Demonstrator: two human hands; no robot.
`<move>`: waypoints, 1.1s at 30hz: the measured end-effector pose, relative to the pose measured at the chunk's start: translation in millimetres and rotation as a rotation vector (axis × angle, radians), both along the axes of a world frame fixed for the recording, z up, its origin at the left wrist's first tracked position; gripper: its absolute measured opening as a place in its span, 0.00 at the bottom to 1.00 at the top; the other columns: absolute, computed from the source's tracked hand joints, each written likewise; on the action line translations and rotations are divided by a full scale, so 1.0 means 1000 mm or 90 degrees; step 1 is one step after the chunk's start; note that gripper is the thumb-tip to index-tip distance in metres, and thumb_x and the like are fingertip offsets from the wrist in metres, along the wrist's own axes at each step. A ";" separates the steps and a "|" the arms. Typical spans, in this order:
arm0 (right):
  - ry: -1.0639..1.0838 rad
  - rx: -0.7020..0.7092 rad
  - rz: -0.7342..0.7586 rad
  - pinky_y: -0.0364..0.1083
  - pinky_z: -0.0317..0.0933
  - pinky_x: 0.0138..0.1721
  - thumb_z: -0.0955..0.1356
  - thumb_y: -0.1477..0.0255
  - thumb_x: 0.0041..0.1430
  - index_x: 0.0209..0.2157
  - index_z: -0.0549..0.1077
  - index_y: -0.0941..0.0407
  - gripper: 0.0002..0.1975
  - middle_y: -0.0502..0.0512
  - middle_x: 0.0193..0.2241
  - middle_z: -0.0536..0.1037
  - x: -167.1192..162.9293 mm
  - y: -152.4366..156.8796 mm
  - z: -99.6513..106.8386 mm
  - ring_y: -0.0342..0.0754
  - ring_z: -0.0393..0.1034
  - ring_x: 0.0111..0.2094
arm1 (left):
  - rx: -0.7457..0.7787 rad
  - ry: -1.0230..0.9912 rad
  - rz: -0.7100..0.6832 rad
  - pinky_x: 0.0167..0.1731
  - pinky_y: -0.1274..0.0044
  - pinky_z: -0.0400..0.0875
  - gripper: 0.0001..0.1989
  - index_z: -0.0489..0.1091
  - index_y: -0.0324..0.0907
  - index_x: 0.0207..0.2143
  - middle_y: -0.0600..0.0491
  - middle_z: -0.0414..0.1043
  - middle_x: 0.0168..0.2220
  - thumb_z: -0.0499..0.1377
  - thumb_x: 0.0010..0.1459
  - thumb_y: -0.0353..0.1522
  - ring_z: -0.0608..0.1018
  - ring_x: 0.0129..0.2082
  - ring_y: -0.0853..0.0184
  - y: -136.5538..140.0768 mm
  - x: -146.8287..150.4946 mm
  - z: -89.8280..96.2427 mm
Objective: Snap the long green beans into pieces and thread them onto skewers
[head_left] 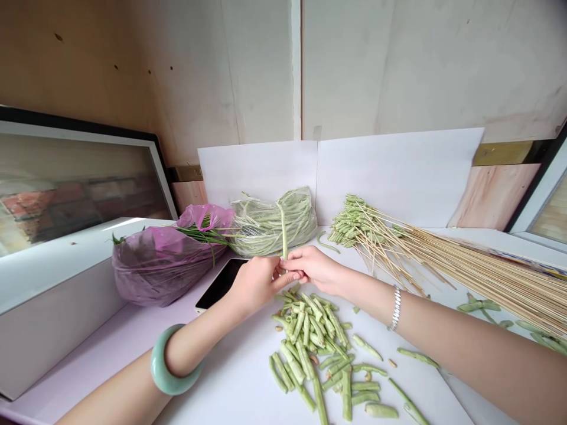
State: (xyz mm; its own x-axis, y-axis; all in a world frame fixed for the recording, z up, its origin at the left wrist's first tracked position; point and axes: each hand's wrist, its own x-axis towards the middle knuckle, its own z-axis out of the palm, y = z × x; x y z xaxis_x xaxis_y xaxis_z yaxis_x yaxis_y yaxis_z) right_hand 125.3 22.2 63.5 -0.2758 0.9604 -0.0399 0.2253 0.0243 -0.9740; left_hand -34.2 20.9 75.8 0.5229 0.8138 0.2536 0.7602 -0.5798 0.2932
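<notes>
My left hand (259, 283) and my right hand (316, 270) meet at the middle of the view, fingers pinched together. Between them a long green bean (284, 227) stands upright, its lower end hidden by my fingers. Both hands are closed on it. Right below them spreads a pile of short green bean pieces (310, 330) on the white surface. Behind the hands rests a clear plastic bag (257, 221) full of long beans.
At left lie a purple plastic bag (155, 265) with green stalks and a phone (221, 284). To the right are skewered bean pieces (354, 221) and a long bundle of bamboo skewers (478, 260). White boards (394, 177) stand along the back wall.
</notes>
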 end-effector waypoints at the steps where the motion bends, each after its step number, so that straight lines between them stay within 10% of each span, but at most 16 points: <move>1: 0.024 0.005 -0.008 0.44 0.68 0.28 0.66 0.67 0.65 0.40 0.71 0.60 0.10 0.51 0.33 0.75 0.001 -0.007 -0.001 0.42 0.71 0.28 | -0.002 -0.011 -0.027 0.23 0.78 0.56 0.23 0.69 0.41 0.28 0.53 0.72 0.24 0.50 0.60 0.51 0.71 0.24 0.67 -0.003 0.001 0.001; 9: 0.069 0.053 -0.080 0.41 0.48 0.17 0.76 0.66 0.46 0.15 0.70 0.59 0.17 0.44 0.09 0.65 0.016 -0.060 0.002 0.38 0.57 0.14 | -0.007 0.042 -0.157 0.21 0.78 0.55 0.22 0.65 0.41 0.23 0.53 0.67 0.21 0.46 0.65 0.44 0.66 0.19 0.70 -0.033 0.010 0.007; 15: 0.151 0.048 -0.112 0.40 0.48 0.16 0.76 0.60 0.43 0.24 0.72 0.58 0.17 0.43 0.12 0.66 0.018 -0.094 0.010 0.37 0.55 0.14 | 0.074 0.100 -0.297 0.23 0.77 0.56 0.22 0.69 0.40 0.30 0.52 0.69 0.23 0.41 0.68 0.41 0.69 0.20 0.69 -0.057 0.008 0.013; 22: 0.281 -0.149 -0.024 0.36 0.44 0.13 0.77 0.62 0.43 0.23 0.67 0.58 0.18 0.43 0.14 0.69 0.029 -0.119 0.005 0.32 0.53 0.10 | -0.074 0.031 -0.433 0.28 0.79 0.63 0.17 0.72 0.43 0.40 0.52 0.73 0.28 0.46 0.67 0.40 0.72 0.25 0.69 -0.071 0.011 0.014; 28: 0.316 -0.149 0.135 0.35 0.49 0.12 0.75 0.63 0.49 0.24 0.64 0.57 0.18 0.49 0.17 0.75 0.035 -0.133 -0.005 0.36 0.62 0.12 | -0.228 -0.043 -0.552 0.27 0.79 0.64 0.16 0.73 0.44 0.31 0.51 0.76 0.27 0.50 0.65 0.39 0.73 0.25 0.69 -0.079 0.009 0.017; 33: 0.355 -0.211 0.023 0.36 0.50 0.20 0.81 0.68 0.29 0.23 0.64 0.57 0.25 0.40 0.16 0.65 0.023 -0.148 -0.020 0.34 0.57 0.18 | -0.170 0.003 -0.571 0.20 0.77 0.58 0.18 0.57 0.43 0.19 0.53 0.68 0.19 0.50 0.63 0.34 0.66 0.19 0.70 -0.084 0.010 0.019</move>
State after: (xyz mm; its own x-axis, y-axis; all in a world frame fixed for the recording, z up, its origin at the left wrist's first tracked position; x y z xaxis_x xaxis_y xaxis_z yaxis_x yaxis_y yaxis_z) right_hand 147.9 -125.7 43.4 -0.3723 0.9116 -0.1742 -0.3121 -0.2998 -0.9015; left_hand -24.0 -63.5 94.4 0.9842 0.1371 0.1121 0.0636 -0.8643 0.4990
